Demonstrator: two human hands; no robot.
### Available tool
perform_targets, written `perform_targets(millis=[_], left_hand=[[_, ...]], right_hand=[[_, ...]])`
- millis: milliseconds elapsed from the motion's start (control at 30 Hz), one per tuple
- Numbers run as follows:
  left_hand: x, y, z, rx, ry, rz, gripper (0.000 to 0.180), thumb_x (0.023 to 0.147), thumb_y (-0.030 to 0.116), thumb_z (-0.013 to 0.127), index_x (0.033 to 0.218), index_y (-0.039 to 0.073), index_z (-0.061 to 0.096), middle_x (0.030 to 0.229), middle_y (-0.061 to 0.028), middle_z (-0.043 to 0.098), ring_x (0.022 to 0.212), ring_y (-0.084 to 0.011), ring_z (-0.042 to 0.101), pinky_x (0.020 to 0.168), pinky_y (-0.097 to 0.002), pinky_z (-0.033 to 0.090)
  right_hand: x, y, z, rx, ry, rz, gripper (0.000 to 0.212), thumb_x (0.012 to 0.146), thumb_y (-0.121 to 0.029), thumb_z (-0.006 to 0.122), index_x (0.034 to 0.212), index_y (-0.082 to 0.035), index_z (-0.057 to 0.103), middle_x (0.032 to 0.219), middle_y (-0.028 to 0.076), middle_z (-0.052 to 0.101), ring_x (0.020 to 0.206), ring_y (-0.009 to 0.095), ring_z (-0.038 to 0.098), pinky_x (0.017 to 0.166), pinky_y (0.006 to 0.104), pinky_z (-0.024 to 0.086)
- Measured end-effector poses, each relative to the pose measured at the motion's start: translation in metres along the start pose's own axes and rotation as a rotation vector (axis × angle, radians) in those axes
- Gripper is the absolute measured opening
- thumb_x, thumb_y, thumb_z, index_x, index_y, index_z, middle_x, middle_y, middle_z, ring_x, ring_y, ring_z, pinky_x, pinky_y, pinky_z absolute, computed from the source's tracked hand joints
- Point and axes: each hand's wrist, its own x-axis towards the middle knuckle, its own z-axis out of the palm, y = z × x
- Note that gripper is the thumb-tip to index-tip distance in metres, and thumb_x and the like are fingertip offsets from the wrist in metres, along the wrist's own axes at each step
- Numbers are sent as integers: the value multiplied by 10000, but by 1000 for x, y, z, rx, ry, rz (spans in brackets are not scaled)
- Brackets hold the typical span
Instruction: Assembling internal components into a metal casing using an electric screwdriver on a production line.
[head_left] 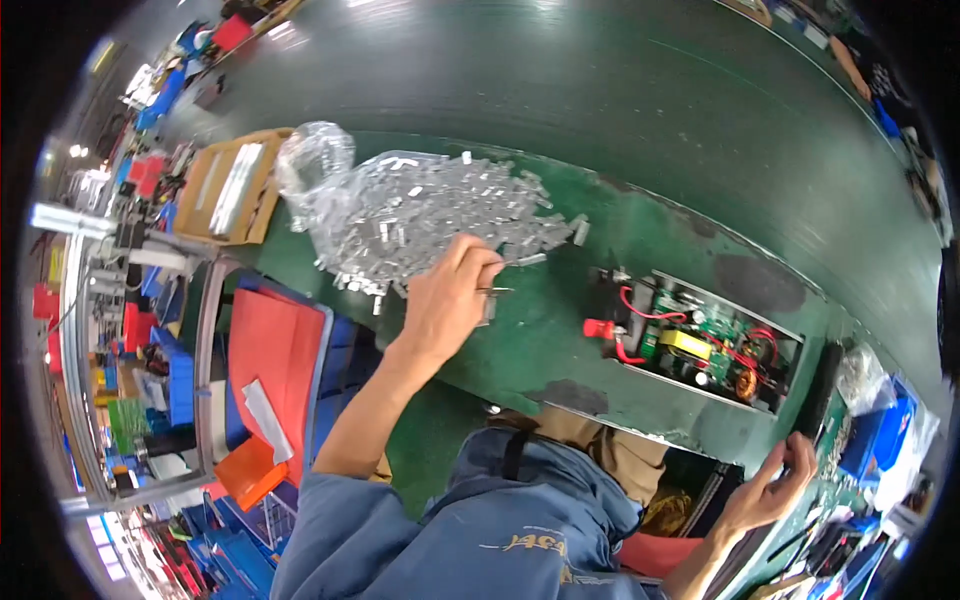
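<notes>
My left hand (pixel 440 305) is pinched at the near edge of a spread pile of small silver metal pieces (pixel 440 205). A small metal piece (pixel 497 291) pokes out from the fingertips. Part of the pile lies in a clear plastic bag (pixel 318 165). Over by the bench's right edge is my right hand (pixel 768 492), its fingers bent and apart, with nothing seen in them. Between the hands, farther forward, an open metal case with a circuit board (pixel 705 345) lies on the green bench (pixel 520 345). Red wires and a red connector (pixel 598 328) show at its left end.
A cardboard box (pixel 268 190) with long silver parts stands left of the pile. Near my left arm are a red sheet (pixel 275 350) and an orange bin (pixel 250 470). Blue bins (pixel 885 435) stand at the right. Beyond the bench runs a wide dark green surface (pixel 560 80).
</notes>
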Motion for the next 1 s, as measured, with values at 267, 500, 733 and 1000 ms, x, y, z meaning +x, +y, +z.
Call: perform_targets(millis=[267, 500, 733, 1000], left_hand=[[-39, 110, -34, -961, -467, -31, 202, 923, 67, 719, 1089, 98, 607, 995, -94, 701, 824, -287, 719, 677, -365, 565], [-37, 127, -35, -926, -401, -42, 246, 1060, 201, 575, 1192, -2, 620, 1039, -119, 660, 791, -154, 649, 710, -291, 537], [10, 153, -35, -1019, -450, 10, 595, 1097, 465, 387, 1005, -28, 710, 982, -127, 659, 805, -169, 641, 696, -290, 534], [33, 194, 2, -1298, -664, -170, 214, 995, 29, 637, 1146, -83, 535, 1097, -209, 703, 984, -229, 717, 864, -334, 606]], right_hand=[[-34, -90, 30, 806, -575, 260, 314, 875, 5, 694, 1185, 43, 659, 964, 142, 700, 825, 211, 648, 747, 324, 530], [-14, -99, 51, 940, -701, 213, 139, 933, 15, 686, 1070, 24, 700, 1003, 127, 693, 847, 190, 679, 730, 283, 550], [-15, -59, 26, 743, -531, 512, 175, 1001, 39, 579, 1144, 44, 678, 956, 84, 646, 832, 130, 659, 721, 243, 524], [-2, -43, 11, 707, -460, 489, 197, 1018, 12, 579, 1193, 38, 666, 1012, 82, 626, 861, 121, 651, 723, 232, 513]])
